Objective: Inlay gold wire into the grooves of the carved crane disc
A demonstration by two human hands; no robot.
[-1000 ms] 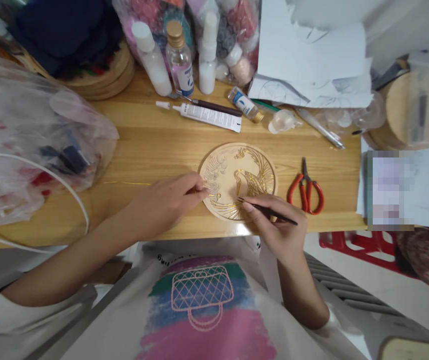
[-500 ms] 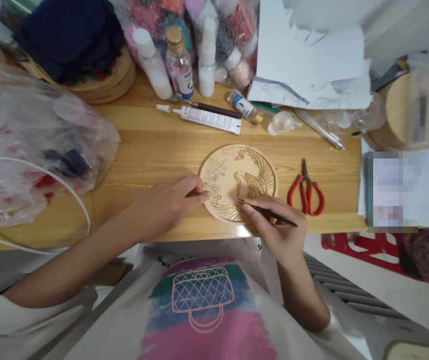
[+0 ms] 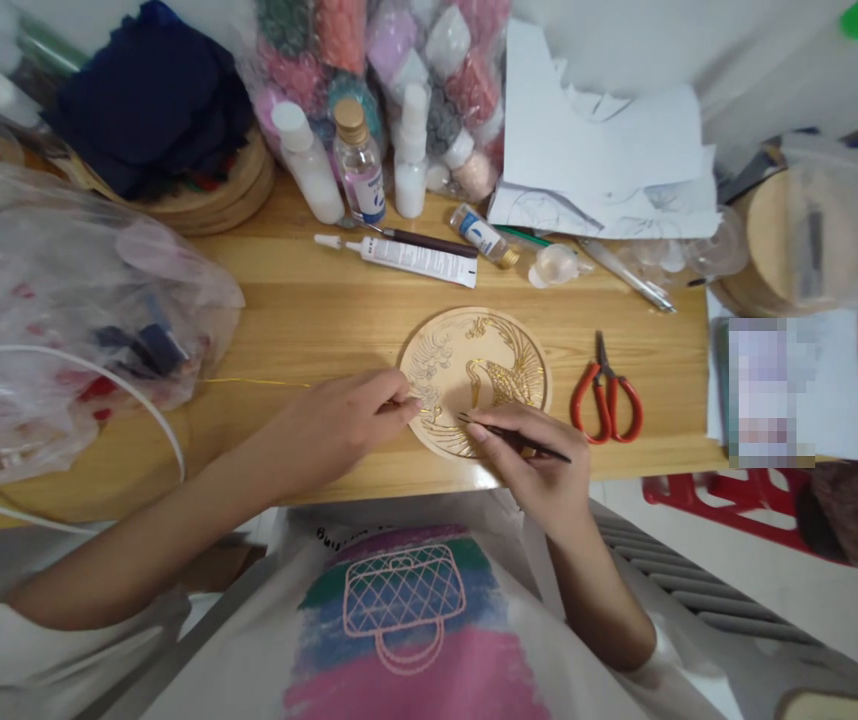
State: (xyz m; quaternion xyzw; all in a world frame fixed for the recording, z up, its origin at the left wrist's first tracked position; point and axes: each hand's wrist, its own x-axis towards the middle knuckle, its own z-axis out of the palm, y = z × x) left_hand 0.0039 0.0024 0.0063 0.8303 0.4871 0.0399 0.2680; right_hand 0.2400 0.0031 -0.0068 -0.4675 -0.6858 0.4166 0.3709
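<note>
A round wooden disc (image 3: 490, 352) lies near the table's front edge, with a gold bird on its right part and thin grey line drawing on its left. My left hand (image 3: 369, 410) is closed in a pinch at the disc's left rim, on a gold wire (image 3: 256, 381) that trails left across the table. Dark tweezers (image 3: 526, 440) are held by my right hand (image 3: 541, 465), their tips pointing left over the lower middle of the disc. Whether the tips touch the wire is too small to tell.
Red-handled pliers (image 3: 604, 400) lie right of the disc. Behind it are a white tube (image 3: 418, 262), a small vial (image 3: 483, 235), upright bottles (image 3: 358, 165) and papers (image 3: 601, 150). A plastic bag (image 3: 84, 330) and white cable (image 3: 99, 372) are at the left.
The view has shifted a little, so the table's contents appear lower. My right hand and the tweezers have moved slightly left over the disc. My left hand keeps its pinch.
</note>
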